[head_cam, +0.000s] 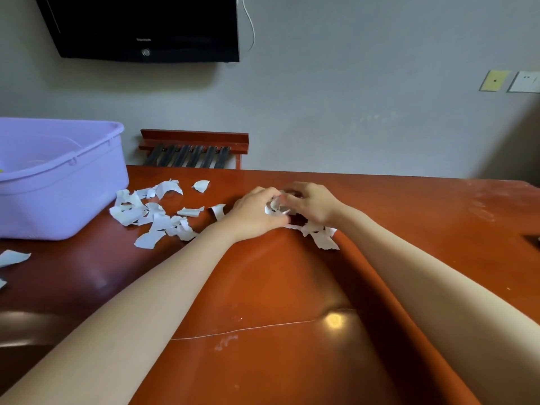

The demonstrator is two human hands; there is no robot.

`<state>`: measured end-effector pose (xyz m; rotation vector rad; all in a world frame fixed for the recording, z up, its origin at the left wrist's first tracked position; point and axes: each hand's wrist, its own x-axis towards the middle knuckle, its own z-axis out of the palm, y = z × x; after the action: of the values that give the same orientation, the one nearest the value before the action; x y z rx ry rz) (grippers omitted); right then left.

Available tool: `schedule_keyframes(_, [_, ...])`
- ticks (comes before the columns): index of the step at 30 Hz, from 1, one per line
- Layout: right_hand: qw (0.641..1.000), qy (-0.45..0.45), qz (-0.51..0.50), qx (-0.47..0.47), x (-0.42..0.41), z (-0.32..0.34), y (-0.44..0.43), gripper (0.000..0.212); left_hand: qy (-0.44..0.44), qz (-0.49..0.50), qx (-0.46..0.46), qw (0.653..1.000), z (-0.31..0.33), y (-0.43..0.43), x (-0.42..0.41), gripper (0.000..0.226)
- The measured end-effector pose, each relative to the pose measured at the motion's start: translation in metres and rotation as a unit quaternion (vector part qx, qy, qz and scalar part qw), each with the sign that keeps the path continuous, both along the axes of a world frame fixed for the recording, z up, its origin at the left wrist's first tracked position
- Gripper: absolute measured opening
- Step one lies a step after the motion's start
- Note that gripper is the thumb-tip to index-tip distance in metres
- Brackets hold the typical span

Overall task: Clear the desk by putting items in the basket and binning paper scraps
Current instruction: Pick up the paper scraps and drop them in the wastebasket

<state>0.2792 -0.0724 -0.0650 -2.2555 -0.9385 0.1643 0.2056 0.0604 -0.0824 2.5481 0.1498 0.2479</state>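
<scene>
Head view — both hands (pixel 257 211) (pixel 312 203) pinching paper scraps (pixel 276 207), desk (pixel 292 287)

Basket (pixel 58 182) sits far left on the desk (pixel 409 229), with paper scraps (pixel 152 214) spread just right of it and 2 stray bits (pixel 14 257) in front of it. Left hand (pixel 254 211) and right hand (pixel 312 204) meet mid-desk, gripping a wad (pixel 274 207) between them. There are loose scraps (pixel 321 238) under the right wrist. A rack (pixel 193 150) stands behind the desk, and a TV (pixel 140 24) is on the wall above it.
</scene>
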Motion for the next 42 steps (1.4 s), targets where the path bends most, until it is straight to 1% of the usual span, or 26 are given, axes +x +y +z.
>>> schedule_keyframes(3, [0.998, 0.045, 0.023, -0.042, -0.008, 0.005, -0.006, 0.043, -0.036, 0.002, -0.003, 0.999, 0.0, -0.006, -0.003, 0.031])
schedule_keyframes(5, [0.995, 0.073, 0.025, -0.055, -0.015, 0.004, -0.013, 0.061, -0.055, 0.01, -0.016, 0.998, 0.001, -0.008, -0.006, 0.021])
schedule_keyframes(7, [0.995, 0.065, 0.025, -0.066, -0.027, 0.0, -0.02, 0.079, -0.07, 0.037, -0.026, 0.997, 0.002, -0.01, -0.009, 0.023])
schedule_keyframes(8, [0.996, 0.037, 0.024, -0.076, -0.034, -0.003, -0.022, 0.081, -0.075, 0.051, -0.029, 0.995, 0.002, -0.012, -0.012, 0.026])
schedule_keyframes(10, [0.995, -0.045, 0.017, -0.082, -0.045, -0.012, -0.022, 0.074, -0.086, 0.07, -0.031, 0.993, 0.003, -0.018, -0.016, 0.029])
schedule_keyframes(12, [0.991, -0.111, -0.006, -0.077, -0.05, -0.018, -0.019, 0.059, -0.095, 0.08, -0.038, 0.991, 0.004, -0.024, -0.02, 0.028])
schedule_keyframes(14, [0.981, -0.165, -0.036, -0.093, -0.054, -0.021, -0.018, 0.042, -0.107, 0.09, -0.056, 0.989, 0.008, -0.029, -0.023, 0.028])
schedule_keyframes(18, [0.97, -0.205, -0.018, -0.127, -0.067, -0.013, -0.018, 0.021, -0.122, 0.149, -0.133, 0.972, 0.018, -0.033, -0.032, 0.03])
schedule_keyframes(19, [0.966, -0.211, -0.019, -0.147, -0.07, -0.011, -0.018, 0.025, -0.124, 0.16, -0.147, 0.968, 0.021, -0.033, -0.034, 0.03])
schedule_keyframes(21, [0.963, -0.206, -0.032, -0.173, -0.073, -0.006, -0.02, 0.039, -0.131, 0.173, -0.16, 0.963, 0.026, -0.033, -0.038, 0.028])
schedule_keyframes(22, [0.964, -0.198, -0.042, -0.172, -0.075, -0.004, -0.021, 0.041, -0.137, 0.18, -0.163, 0.96, 0.029, -0.033, -0.04, 0.027])
schedule_keyframes(26, [0.968, -0.192, -0.126, -0.099, -0.078, 0.01, -0.03, 0.047, -0.158, 0.232, -0.188, 0.941, 0.04, -0.029, -0.045, 0.029])
schedule_keyframes(28, [0.971, -0.148, -0.183, -0.049, -0.071, 0.017, -0.035, 0.049, -0.155, 0.247, -0.194, 0.937, 0.043, -0.026, -0.047, 0.032])
schedule_keyframes(30, [0.968, -0.07, -0.241, -0.009, -0.057, 0.019, -0.042, 0.047, -0.131, 0.246, -0.189, 0.942, 0.043, -0.024, -0.05, 0.038])
schedule_keyframes(32, [0.963, -0.006, -0.27, -0.006, -0.045, 0.016, -0.052, 0.04, -0.075, 0.239, -0.156, 0.955, 0.041, -0.022, -0.053, 0.039])
schedule_keyframes(34, [0.963, 0.03, -0.263, -0.05, -0.039, 0.011, -0.059, 0.029, -0.012, 0.224, -0.087, 0.971, 0.039, -0.019, -0.054, 0.039])
schedule_keyframes(35, [0.962, 0.04, -0.257, -0.078, -0.04, 0.009, -0.061, 0.027, 0.015, 0.213, -0.046, 0.976, 0.037, -0.017, -0.056, 0.04])
schedule_keyframes(36, [0.96, 0.039, -0.256, -0.104, -0.041, 0.007, -0.061, 0.031, 0.04, 0.2, -0.007, 0.979, 0.035, -0.016, -0.057, 0.04])
schedule_keyframes(38, [0.955, 0.018, -0.261, -0.141, -0.045, 0.006, -0.06, 0.036, 0.084, 0.176, 0.068, 0.979, 0.033, -0.015, -0.061, 0.037])
schedule_keyframes(40, [0.956, 0.017, -0.251, -0.152, -0.047, 0.006, -0.057, 0.027, 0.098, 0.16, 0.141, 0.972, 0.031, -0.018, -0.065, 0.037])
schedule_keyframes(42, [0.962, 0.03, -0.227, -0.152, -0.047, 0.006, -0.055, 0.022, 0.084, 0.166, 0.201, 0.962, 0.031, -0.022, -0.067, 0.049])
